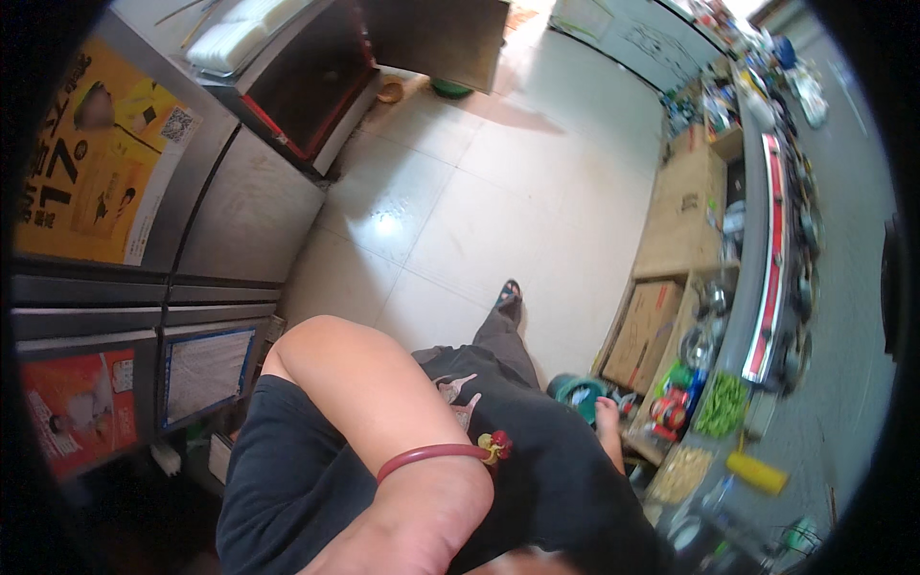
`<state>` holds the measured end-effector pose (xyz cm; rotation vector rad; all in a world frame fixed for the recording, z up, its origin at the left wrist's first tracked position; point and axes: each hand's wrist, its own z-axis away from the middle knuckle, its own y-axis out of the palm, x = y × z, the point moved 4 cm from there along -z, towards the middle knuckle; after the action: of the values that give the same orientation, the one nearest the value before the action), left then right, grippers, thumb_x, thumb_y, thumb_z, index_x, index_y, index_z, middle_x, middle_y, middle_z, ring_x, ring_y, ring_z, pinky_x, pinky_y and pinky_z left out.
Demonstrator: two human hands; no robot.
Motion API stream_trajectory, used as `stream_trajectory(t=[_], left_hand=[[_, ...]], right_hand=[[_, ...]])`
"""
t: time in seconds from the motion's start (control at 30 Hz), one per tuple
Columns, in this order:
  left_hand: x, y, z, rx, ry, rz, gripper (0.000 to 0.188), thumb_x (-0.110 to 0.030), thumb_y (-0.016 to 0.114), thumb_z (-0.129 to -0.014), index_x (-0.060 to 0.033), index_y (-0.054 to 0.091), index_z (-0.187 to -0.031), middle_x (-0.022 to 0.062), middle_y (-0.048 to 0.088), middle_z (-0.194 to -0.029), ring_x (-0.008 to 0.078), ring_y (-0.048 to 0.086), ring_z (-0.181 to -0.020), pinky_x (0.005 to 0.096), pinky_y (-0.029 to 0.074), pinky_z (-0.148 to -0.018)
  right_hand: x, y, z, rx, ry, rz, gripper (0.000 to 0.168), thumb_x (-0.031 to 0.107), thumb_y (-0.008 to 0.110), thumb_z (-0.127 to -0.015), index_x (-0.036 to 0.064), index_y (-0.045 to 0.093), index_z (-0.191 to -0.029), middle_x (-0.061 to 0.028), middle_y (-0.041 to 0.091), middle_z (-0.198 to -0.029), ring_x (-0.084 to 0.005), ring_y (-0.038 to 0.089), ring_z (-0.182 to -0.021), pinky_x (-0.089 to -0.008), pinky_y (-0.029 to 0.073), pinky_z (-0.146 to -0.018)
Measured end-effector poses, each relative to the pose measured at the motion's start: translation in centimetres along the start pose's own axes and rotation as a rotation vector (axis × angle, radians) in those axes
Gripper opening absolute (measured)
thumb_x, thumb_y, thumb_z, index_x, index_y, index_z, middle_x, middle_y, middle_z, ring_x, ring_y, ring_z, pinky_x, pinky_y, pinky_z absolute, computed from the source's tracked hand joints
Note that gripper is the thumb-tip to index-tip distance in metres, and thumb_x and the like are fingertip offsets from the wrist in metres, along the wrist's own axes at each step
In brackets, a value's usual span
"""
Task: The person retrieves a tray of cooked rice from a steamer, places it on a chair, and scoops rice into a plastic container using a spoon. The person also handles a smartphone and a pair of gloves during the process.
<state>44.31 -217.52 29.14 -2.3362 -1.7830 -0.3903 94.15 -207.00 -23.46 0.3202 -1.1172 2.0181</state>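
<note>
My left arm is bent up toward the camera, with a dark red bangle point(431, 453) around the wrist and a small cluster of red and yellow beads point(496, 445) on it. Of my left hand point(392, 535) only the part next to the wrist shows at the bottom edge. Its fingers cannot be made out. At my right side hangs my right hand point(607, 415), small and partly hidden by my dark shirt point(532, 438). Just left of it on the floor is a teal bucket point(586, 392) with pale things inside. I cannot tell whether the right fingers touch it.
A counter point(837, 287) runs along the right, bearing a gas stove with a red strip point(769, 251), a tray of green vegetables point(722, 406) and a yellow object point(757, 472). Cardboard boxes point(640, 334) sit beneath. Steel cabinets point(244, 208) stand left; one door point(438, 39) hangs open over the tiled floor point(474, 237).
</note>
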Motion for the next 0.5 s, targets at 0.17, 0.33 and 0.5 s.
stream_trajectory(t=[0.17,0.33,0.5], left_hand=[[6.4,-7.4,3.7,-0.011,0.073,-0.26,0.016,0.007,0.044,-0.074,-0.0041,0.054,-0.079,0.006,0.049,-0.085,0.016,0.049,-0.075,0.0286,0.044,-0.066],[11.9,-16.4,3.8,-0.106,0.429,-0.605,0.016,0.007,0.049,-0.073,-0.0041,0.054,-0.084,0.0053,0.049,-0.086,0.0156,0.048,-0.083,0.0293,0.045,-0.066],[12.5,-26.1,6.0,0.058,0.178,-0.665,0.014,0.005,0.044,-0.075,-0.0059,0.051,-0.079,0.0048,0.047,-0.083,0.0159,0.049,-0.074,0.0281,0.045,-0.063]], right_hand=[[15.6,-0.9,-19.7,0.104,-0.027,0.208,0.018,0.011,0.053,-0.074,0.0,0.059,-0.087,-0.0097,0.06,-0.081,-0.0188,0.056,-0.075,-0.0308,0.046,-0.068],[45.3,9.9,-28.7,0.173,-0.5,0.588,0.021,0.015,0.051,-0.075,0.0,0.061,-0.086,-0.0134,0.062,-0.079,-0.0208,0.057,-0.077,-0.0319,0.045,-0.071],[71.6,26.4,-29.8,0.356,-0.809,0.523,0.021,0.012,0.05,-0.078,0.001,0.059,-0.094,-0.0117,0.061,-0.09,-0.0196,0.056,-0.083,-0.03,0.044,-0.076]])
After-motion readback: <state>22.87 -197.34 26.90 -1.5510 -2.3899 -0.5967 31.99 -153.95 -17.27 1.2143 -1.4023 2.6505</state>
